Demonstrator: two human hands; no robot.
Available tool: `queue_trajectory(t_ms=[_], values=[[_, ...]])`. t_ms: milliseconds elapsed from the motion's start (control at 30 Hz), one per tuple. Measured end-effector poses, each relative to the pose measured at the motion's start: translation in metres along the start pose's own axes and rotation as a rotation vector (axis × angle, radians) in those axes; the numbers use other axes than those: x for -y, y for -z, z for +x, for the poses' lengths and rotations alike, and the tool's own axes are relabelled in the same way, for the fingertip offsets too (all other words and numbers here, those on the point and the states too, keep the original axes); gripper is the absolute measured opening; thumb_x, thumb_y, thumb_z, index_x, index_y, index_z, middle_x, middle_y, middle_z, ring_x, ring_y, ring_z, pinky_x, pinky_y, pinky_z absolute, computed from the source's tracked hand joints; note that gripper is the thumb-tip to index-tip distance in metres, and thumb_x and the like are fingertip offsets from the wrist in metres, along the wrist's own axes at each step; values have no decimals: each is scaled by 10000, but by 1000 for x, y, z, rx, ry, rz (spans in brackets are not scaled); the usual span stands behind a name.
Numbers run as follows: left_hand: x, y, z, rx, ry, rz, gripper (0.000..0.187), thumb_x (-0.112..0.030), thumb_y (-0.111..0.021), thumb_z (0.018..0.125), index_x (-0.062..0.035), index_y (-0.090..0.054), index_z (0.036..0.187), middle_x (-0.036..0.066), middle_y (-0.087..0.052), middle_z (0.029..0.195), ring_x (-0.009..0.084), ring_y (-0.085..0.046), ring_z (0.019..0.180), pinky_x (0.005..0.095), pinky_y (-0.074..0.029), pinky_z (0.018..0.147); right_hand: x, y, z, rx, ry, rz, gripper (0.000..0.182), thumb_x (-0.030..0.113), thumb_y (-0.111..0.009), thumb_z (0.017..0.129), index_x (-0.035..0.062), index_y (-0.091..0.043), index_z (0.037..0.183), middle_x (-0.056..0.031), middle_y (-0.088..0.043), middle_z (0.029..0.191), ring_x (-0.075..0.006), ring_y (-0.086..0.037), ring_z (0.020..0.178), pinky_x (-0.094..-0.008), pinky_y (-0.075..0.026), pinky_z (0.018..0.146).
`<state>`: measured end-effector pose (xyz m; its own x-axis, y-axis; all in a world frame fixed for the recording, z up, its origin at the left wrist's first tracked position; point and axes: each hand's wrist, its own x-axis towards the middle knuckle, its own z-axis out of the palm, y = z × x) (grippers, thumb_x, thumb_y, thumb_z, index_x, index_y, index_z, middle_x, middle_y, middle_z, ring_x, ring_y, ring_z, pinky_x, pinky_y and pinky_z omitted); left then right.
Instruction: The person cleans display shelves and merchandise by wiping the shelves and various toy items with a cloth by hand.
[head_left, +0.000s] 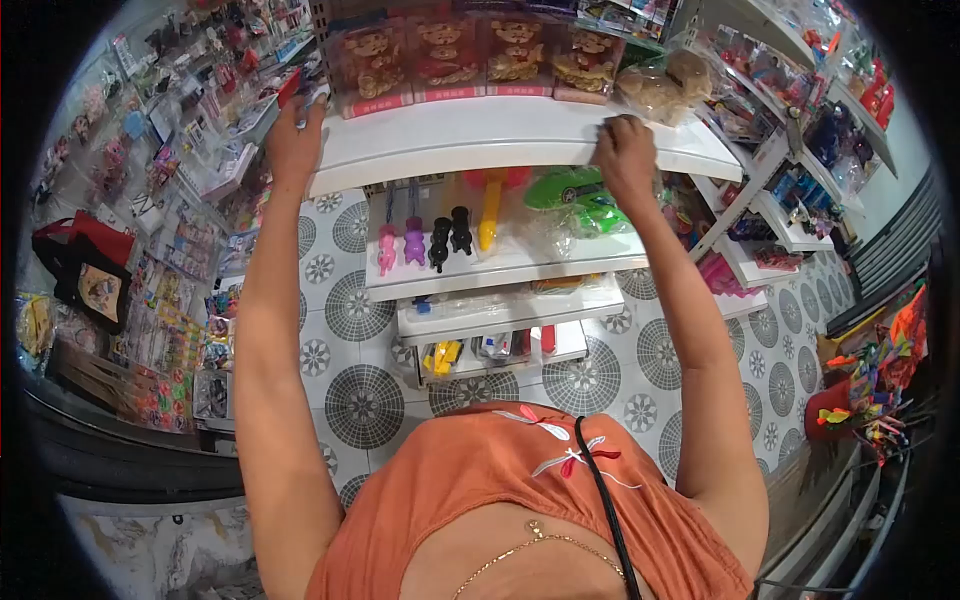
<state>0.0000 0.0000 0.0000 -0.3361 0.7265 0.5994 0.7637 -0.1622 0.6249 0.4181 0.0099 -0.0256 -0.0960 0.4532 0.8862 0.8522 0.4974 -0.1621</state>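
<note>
Apparent step: hand placement at the upper shelf [440,140]. The left hand [296,150] is at its left end, finger closure unclear; the right hand [630,160] curls over the front edge, toward the right corner. Boxed figurines [447,60] stand behind. Any adjustment calls for balanced contact.

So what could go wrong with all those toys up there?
The right hand is close to the plastic-wrapped plush toy, so a bump might knock it off. If the top shelf got jolted, the boxes with golden figures could tip. The left hand might also brush the crowded packets beside it.
</note>
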Motion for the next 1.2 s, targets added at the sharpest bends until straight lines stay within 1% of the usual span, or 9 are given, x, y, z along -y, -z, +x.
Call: queue_trajectory(t_ms=[100, 267, 400, 500, 600, 733, 900, 1100, 1200], values=[[-9, 5, -30, 101, 2, -96, 629, -419, -534, 814, -64, -360, 1303, 219, -546, 1139, 329, -560, 1014, 372, -425, 853, 34, -17, -3, 44, 89, 131, 156, 117, -560, 729, 41, -593, 861, -138, -556, 893, -341, -515, 833, -431, -424, 728], [-5, 3, -53, 72, -166, -16, 583, -391, -465, 865, -77, -303, 1329, 223, -521, 1171, 350, -527, 1053, 380, -397, 887, 72, -64, 36, 455, -36, 222, 234, 216, -556, 737, 18, -616, 844, -176, -579, 894, -364, -549, 844, -443, -442, 736], [-3, -1, -52, 19, -186, -58, 549, -400, -375, 907, -100, -256, 1352, 218, -510, 1188, 361, -501, 1086, 387, -376, 911, 173, -80, 48, 784, 26, 112, 221, 195, -561, 697, 17, -644, 799, -165, -619, 851, -323, -591, 864, -396, -481, 756], [-6, 2, -53, 15, -180, -90, 541, -424, -328, 921, -107, -254, 1352, 215, -510, 1187, 360, -496, 1093, 388, -374, 913, 222, -118, 28, 488, 293, 291, 204, 126, -585, 595, 10, -620, 760, -202, -570, 900, -353, -531, 908, -405, -452, 786], [0, -2, -50, 0, -224, -83, 538, -441, -310, 924, -105, -278, 1343, 216, -530, 1152, 349, -514, 1070, 386, -383, 898, 247, -92, 12, 314, 299, 414, 149, 66, -551, 658, 34, -612, 791, -154, -563, 865, -320, -533, 852, -406, -437, 749], [-9, 0, -54, 41, -205, -87, 490, -412, -372, 914, -82, -403, 1275, 204, -588, 1040, 304, -577, 968, 356, -427, 835, 202, -71, -1, 209, 486, 479, 267, 63, -563, 671, 59, -557, 938, -88, -531, 944, -285, -496, 890, -372, -389, 787], [-2, -3, -51, 30, -194, -73, 406, -307, -503, 868, -66, -502, 1195, 182, -594, 1059, 269, -584, 967, 325, -433, 827, 99, -26, -18, 71, 423, 298, 360, 19, -582, 638, 83, -544, 990, -68, -526, 1014, -284, -477, 953, -382, -379, 805], [10, -8, -43, 45, -188, -126, 357, -254, -526, 855, -33, -559, 1133, 160, -596, 1082, 249, -569, 1001, 302, -403, 874, -66, 26, -34, -92, 128, -168, 364, 42, -617, 617, 99, -568, 973, -82, -569, 932, -292, -530, 841, -390, -420, 704], [8, -6, -47, 61, -168, -138, 340, -233, -521, 865, -19, -560, 1126, 153, -593, 1090, 204, -560, 1000, 289, -406, 864, -139, 48, -58, -380, -158, -200, 203, 67, -571, 694, 66, -608, 894, -106, -592, 823, -293, -547, 791, -382, -426, 697]])
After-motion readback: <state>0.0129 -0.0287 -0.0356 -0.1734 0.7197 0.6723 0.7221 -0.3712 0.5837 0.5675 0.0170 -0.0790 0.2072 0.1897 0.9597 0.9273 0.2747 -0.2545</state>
